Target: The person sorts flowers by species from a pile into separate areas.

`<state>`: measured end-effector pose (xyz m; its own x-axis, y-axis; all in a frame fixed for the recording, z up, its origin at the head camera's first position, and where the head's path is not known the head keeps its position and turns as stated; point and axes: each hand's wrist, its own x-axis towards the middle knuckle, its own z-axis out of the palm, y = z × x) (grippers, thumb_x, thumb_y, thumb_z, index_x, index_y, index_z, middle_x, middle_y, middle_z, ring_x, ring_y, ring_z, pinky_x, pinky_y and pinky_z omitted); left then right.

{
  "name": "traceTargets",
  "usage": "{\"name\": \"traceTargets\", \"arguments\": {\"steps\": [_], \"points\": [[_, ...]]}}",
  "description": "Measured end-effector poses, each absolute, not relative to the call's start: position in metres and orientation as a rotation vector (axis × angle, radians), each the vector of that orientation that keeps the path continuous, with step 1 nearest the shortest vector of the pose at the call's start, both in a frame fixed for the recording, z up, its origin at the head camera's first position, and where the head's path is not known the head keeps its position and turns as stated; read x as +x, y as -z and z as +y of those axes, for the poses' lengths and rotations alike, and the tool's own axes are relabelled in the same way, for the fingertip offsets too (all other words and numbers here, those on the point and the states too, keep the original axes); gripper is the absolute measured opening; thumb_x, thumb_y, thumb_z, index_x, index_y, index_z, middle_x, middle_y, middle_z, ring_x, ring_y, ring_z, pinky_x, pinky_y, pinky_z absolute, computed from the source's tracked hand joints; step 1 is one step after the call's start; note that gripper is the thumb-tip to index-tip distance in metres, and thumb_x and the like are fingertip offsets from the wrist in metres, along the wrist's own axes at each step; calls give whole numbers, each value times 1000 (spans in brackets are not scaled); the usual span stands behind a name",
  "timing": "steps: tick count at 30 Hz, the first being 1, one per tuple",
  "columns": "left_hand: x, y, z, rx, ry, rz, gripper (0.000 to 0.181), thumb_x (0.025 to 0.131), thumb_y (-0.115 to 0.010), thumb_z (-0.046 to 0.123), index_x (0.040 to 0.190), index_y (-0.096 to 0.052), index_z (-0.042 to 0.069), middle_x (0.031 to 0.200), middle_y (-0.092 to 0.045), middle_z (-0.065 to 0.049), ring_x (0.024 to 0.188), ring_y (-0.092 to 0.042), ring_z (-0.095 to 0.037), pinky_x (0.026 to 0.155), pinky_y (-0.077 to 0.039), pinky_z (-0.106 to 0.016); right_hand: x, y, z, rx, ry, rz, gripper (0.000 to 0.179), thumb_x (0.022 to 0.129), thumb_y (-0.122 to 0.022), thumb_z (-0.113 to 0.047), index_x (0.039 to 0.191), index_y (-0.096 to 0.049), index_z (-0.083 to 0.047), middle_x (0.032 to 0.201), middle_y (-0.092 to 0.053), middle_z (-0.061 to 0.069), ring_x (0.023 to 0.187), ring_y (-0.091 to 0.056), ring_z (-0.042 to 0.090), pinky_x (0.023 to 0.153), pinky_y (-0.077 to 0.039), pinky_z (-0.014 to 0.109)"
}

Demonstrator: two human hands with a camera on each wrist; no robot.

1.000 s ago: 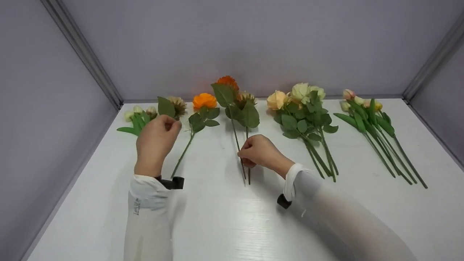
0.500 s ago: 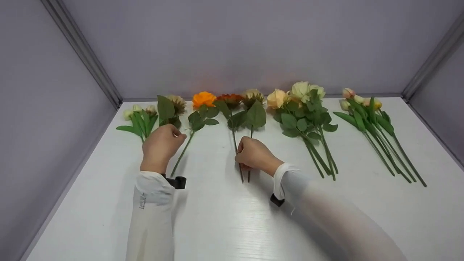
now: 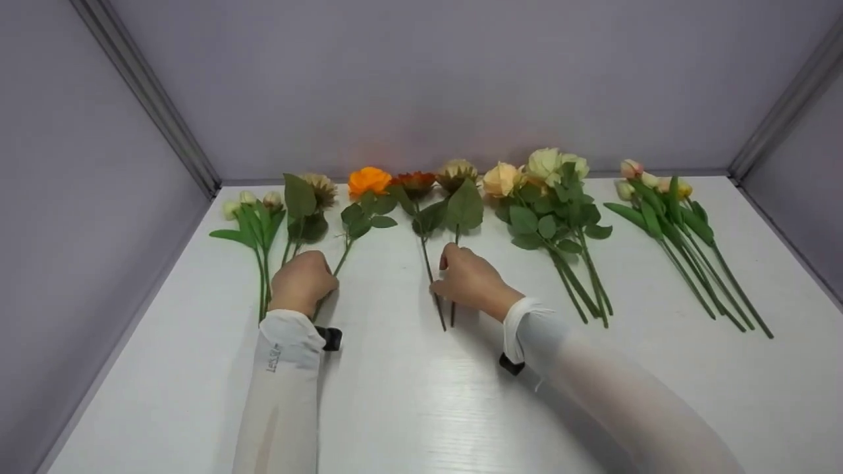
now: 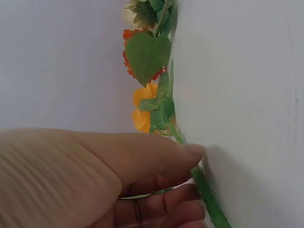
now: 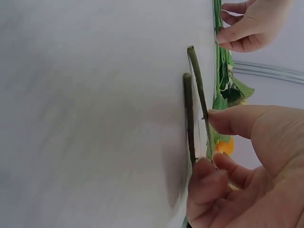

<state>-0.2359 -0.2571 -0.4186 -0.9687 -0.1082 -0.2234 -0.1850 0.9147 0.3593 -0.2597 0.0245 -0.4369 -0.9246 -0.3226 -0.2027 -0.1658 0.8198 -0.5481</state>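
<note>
Left hand [image 3: 303, 283]: bare, at left, pinching a smooth green stem [image 4: 209, 199] with thumb and fingertips clamped on it.
Orange flower [image 3: 369, 182]: round, ruffly petals, at the far edge left of centre, on that same stem.
Right hand [image 3: 474, 276]: bare, near centre, with thumb and fingers apart, thumb tip just touching 1 of 2 thin brownish stems [image 5: 189, 114].
Rust-red flower [image 3: 415, 183]: spiky-edged, far centre, just right of the orange.
Cream flower [image 3: 458, 174]: pointy green backing, big heart-shaped leaf, just right of the rust-red.
Beige flower [image 3: 321, 191]: similar pointy backing, far left.
Tulips: smooth egg-shaped buds and strappy leaves, 1 bunch far left [image 3: 251, 222], another far right [image 3: 668, 214].
Roses [image 3: 560, 214]: fluffy pale heads, leafy, right of centre.
Table [image 3: 402, 408]: white, slightly shiny, faint grain showing near.
Sleeves [image 3: 280, 401]: thin, white, kinda see-through.
</note>
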Motion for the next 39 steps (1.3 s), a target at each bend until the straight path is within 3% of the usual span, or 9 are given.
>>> {"name": "traceTargets", "arguments": {"steps": [5, 12, 15, 19, 22, 26, 29, 34, 39], "points": [[-238, 423, -258, -241, -561, 2888, 18, 91, -61, 8, 73, -59, 6, 73, -58, -10, 70, -56, -29, 63, -46, -42, -262, 441, 24, -468, 800, 2678, 21, 92, -69, -15, 106, -56, -9, 102, -56, 8, 87, -54, 25, 74, -46, 38], [-231, 410, -266, -291, -722, 2874, 23, 92, -61, 12, 72, -67, 2, 56, -59, -6, 56, -58, -24, 64, -47, -39, -259, 442, 19, -587, 799, 2656, 10, 92, -65, -6, 100, -59, -10, 99, -56, 6, 88, -53, 23, 75, -46, 37], [-227, 396, -267, -299, -783, 2867, 32, 94, -59, 14, 64, -66, 5, 53, -61, -5, 51, -59, -21, 59, -47, -37, -257, 442, 15, -642, 786, 2648, 10, 92, -63, -4, 99, -60, -11, 98, -56, 6, 87, -53, 23, 75, -46, 36], [-221, 378, -263, -292, -875, 2886, 42, 94, -56, 14, 52, -51, 15, 54, -62, -5, 52, -59, -22, 52, -41, -34, -255, 443, 5, -748, 762, 2637, 11, 92, -62, -2, 99, -61, -10, 96, -55, 5, 86, -52, 22, 75, -46, 36], [-217, 366, -256, -266, -982, 2885, 33, 96, -55, 15, 63, -54, 13, 64, -66, -6, 59, -64, -23, 56, -41, -35, -252, 444, -3, -828, 756, 2634, 11, 92, -63, -2, 99, -62, -9, 95, -56, 4, 85, -52, 21, 76, -46, 36], [-213, 356, -244, -208, -1115, 2867, 14, 97, -56, 17, 93, -64, 8, 85, -72, -10, 72, -70, -21, 68, -49, -39, -250, 442, -6, -857, 777, 2627, 6, 96, -62, -7, 101, -63, -10, 95, -56, 4, 86, -53, 21, 78, -47, 35], [-210, 350, -237, -174, -1215, 2861, 19, 97, -55, 18, 108, -64, 5, 96, -71, -12, 75, -72, -21, 74, -54, -40, -250, 434, 4, -815, 864, 2636, 4, 100, -62, -13, 103, -63, -10, 99, -58, 3, 89, -56, 20, 79, -49, 36], [-201, 335, -221, -70, -1423, 2847, 20, 99, -58, 19, 112, -64, 6, 99, -68, -11, 76, -71, -21, 72, -60, -35, -248, 406, 45, -747, 1141, 2686, 10, 103, -62, -19, 107, -68, -12, 103, -63, 1, 91, -60, 19, 78, -52, 38], [-189, 323, -193, 163, -1700, 2762, 14, 100, -65, 22, 109, -68, 11, 100, -67, -6, 73, -70, -23, 70, -60, -36, -231, 378, 93, -655, 1509, 2701, 14, 103, -65, -24, 110, -70, -13, 98, -66, 1, 81, -56, 21, 68, -49, 36]]}}
